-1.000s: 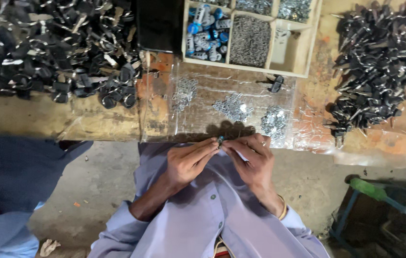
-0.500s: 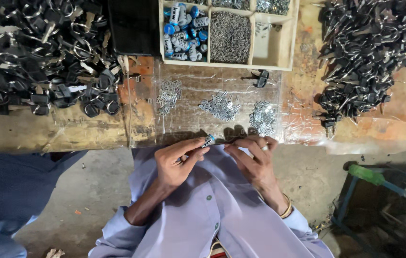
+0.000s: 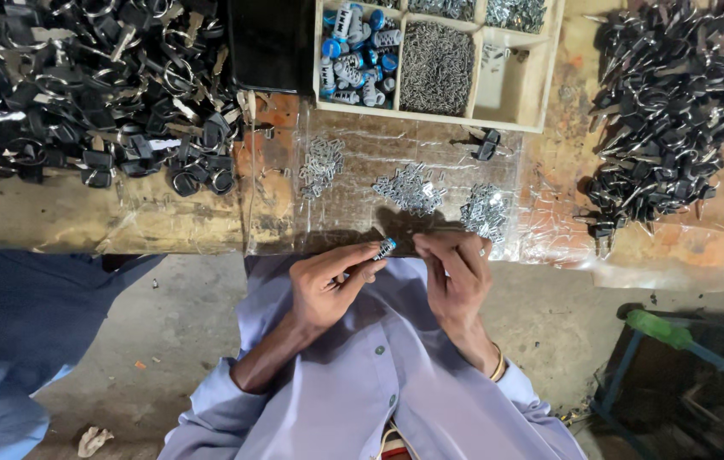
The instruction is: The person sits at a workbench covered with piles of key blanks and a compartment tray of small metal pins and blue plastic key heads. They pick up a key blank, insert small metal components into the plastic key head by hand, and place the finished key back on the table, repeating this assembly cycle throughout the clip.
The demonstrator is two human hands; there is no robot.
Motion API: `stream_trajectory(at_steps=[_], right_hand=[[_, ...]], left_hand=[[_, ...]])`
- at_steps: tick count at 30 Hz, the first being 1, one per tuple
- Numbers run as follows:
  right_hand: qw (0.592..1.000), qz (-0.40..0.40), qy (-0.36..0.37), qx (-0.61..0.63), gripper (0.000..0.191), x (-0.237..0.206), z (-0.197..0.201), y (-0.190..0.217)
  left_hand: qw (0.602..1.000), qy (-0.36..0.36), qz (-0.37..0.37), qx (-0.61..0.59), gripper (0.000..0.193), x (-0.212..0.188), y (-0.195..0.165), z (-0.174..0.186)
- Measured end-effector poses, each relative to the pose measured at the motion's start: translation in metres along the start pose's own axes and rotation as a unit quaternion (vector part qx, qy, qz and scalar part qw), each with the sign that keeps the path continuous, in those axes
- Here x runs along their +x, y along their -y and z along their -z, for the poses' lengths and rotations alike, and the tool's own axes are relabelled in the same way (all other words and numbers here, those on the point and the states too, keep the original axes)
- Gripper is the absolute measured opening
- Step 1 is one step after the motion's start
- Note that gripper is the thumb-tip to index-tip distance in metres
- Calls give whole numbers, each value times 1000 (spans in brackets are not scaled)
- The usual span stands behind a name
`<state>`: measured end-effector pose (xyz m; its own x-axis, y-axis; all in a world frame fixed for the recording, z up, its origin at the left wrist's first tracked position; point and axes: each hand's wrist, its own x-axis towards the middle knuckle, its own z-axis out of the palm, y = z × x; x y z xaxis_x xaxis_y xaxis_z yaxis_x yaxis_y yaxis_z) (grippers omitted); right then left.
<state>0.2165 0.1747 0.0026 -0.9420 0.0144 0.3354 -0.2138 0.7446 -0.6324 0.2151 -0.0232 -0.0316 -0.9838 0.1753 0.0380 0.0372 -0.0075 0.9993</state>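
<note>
at the bench edge, head view: both hands meet just below the table lip, over the lap.
left hand (image 3: 328,281): fingers pinched narrow on a small blue-and-silver cylinder (image 3: 385,249), held at the fingertips, just off the bench edge.
right hand (image 3: 456,273): fingers curled close beside the cylinder; something tiny may sit between them, too small to tell; a ring on one finger, a bangle at the wrist.
step in hand (judgement): fitting a small metal piece into the cylinder.
next move calls for (judgement): fine alignment of the two fingertips, steady hold by the left.
on the plastic sheet (image 3: 362,213): three loose heaps of small metal pieces (image 3: 413,187), near the hands.
behind: wooden tray (image 3: 549,60) with compartments, one of blue-and-silver cylinders, one of thin pins, one nearly bare.
left and right of bench: big piles of black-headed keys (image 3: 81,85).
in the way: nothing between hands and heaps; another person's blue sleeve (image 3: 30,324) sits at the left, apart.
</note>
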Motion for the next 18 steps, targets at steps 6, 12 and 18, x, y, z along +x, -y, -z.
stream_trajectory(at_steps=[6,12,18], right_hand=[[992,93,11,-82,25,3,0,-7],[989,91,34,-108,40,-3,10,-9],[987,131,53,-70,25,-13,11,-12]], left_hand=[[999,-2,26,22,33,1,2,4],[999,-25,28,26,33,0,2,4],[999,-12,28,-22,32,1,2,5]])
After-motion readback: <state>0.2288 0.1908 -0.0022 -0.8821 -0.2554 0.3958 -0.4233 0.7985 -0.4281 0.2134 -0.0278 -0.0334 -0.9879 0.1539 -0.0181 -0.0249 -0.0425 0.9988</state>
